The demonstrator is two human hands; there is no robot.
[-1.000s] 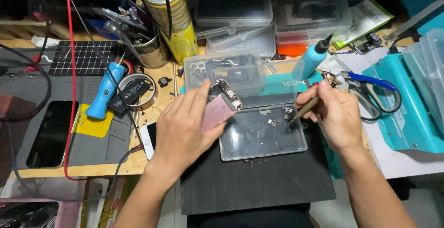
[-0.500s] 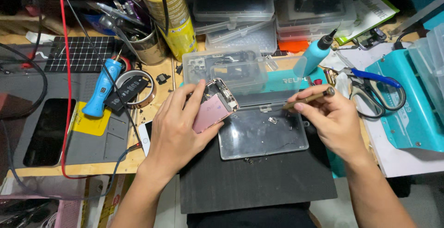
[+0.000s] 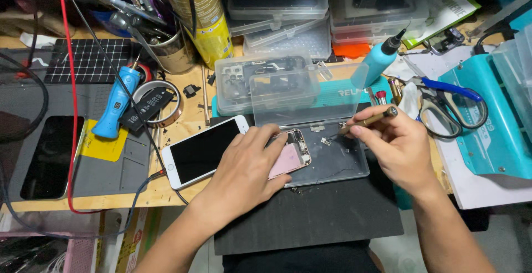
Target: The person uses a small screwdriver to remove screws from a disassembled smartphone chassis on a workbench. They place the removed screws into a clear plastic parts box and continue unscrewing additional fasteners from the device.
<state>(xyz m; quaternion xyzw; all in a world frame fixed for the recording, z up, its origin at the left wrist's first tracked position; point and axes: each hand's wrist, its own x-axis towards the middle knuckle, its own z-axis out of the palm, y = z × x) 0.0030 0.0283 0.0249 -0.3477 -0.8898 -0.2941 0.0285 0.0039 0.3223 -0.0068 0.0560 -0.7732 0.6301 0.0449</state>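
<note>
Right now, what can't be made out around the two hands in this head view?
- Opened phone body: mostly hidden under the left hand.
- Screwdriver tip and the small part at it: too small to identify.
- Contents of the clear tray: tiny specks, unreadable.
- Right hand fingertips: curled out of sight.

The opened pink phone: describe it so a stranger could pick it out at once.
Start at the dark mat at the near edge of the wooden bench. The left hand lies there, and the opened pink phone shows under its fingers. Unlike the white phone beside it, whose black screen is intact, it shows bare metal parts.
</note>
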